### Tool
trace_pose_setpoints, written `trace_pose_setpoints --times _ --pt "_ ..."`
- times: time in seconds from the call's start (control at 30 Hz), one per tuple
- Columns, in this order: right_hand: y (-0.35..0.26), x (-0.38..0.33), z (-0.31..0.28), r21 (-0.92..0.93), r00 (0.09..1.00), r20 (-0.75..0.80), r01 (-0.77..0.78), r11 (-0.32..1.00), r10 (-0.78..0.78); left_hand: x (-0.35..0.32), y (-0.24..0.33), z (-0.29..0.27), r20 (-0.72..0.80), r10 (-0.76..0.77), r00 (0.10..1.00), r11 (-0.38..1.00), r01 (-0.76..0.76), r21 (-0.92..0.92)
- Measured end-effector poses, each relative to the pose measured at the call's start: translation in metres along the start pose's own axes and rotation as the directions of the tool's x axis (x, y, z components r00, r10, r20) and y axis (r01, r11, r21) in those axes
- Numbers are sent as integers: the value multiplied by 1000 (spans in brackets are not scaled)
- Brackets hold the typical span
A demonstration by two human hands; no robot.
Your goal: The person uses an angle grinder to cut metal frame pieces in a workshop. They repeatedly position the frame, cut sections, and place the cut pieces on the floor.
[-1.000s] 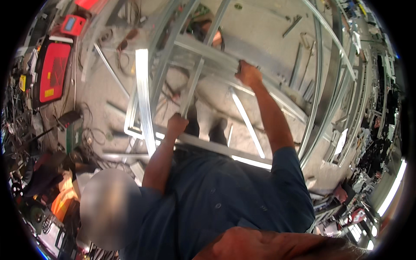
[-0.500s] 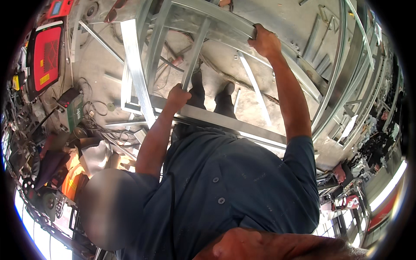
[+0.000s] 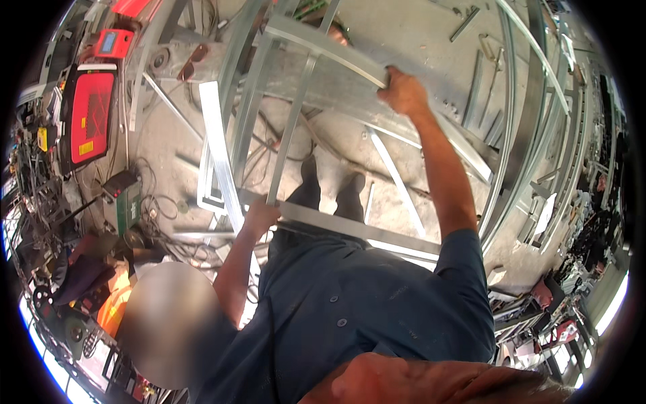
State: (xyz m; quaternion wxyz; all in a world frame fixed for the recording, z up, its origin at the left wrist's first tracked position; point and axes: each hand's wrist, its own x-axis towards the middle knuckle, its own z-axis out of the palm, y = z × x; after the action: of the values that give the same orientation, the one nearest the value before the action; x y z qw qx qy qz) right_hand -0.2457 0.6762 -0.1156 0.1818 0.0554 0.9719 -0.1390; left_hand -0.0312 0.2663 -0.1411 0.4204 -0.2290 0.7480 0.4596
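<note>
In front of my body I hold a large silver metal frame point(image 3: 326, 50) made of long straight bars. My left hand point(image 3: 261, 217) is closed around its near left corner, where a crossbar meets the near bar point(image 3: 343, 223). Farther off and to the right, my right hand point(image 3: 406, 93) is closed on the end of the far bar; its fingertips are partly hidden behind the metal. A bright upright metal profile point(image 3: 220, 148) stands just left of the frame. My legs and shoes point(image 3: 350, 185) show through the frame's opening.
A red and black machine point(image 3: 91, 118) stands at the left, with a green box point(image 3: 122, 205) and coiled cables nearby. Sunglasses point(image 3: 193, 62) lie on a metal surface. Long metal profiles point(image 3: 528, 135) line the right side. Loose metal strips point(image 3: 397, 176) and cables lie on the floor.
The near side of the frame and my left hand have come lower in the view, toward my body. My right hand is also a little lower; both grips stay closed. The whole view has shifted.
</note>
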Motion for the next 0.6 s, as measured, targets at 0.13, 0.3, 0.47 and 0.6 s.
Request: trace_pose_setpoints --times 0.13,0.3,0.47,0.6 --pt "-12 -15 3 72 996 87 26 997 -32 0 -30 -35 105 27 994 912 19 -409" --pt "-9 -35 -15 69 990 86 104 992 -110 -26 -20 -109 150 73 986 941 -19 -339" --pt "-17 -55 -33 61 991 84 95 994 -100 -77 54 -159 146 25 989 974 9 -228" --pt "-19 -51 -22 19 982 138 131 991 -133 -72 55 -183 204 75 976 970 -24 -242"
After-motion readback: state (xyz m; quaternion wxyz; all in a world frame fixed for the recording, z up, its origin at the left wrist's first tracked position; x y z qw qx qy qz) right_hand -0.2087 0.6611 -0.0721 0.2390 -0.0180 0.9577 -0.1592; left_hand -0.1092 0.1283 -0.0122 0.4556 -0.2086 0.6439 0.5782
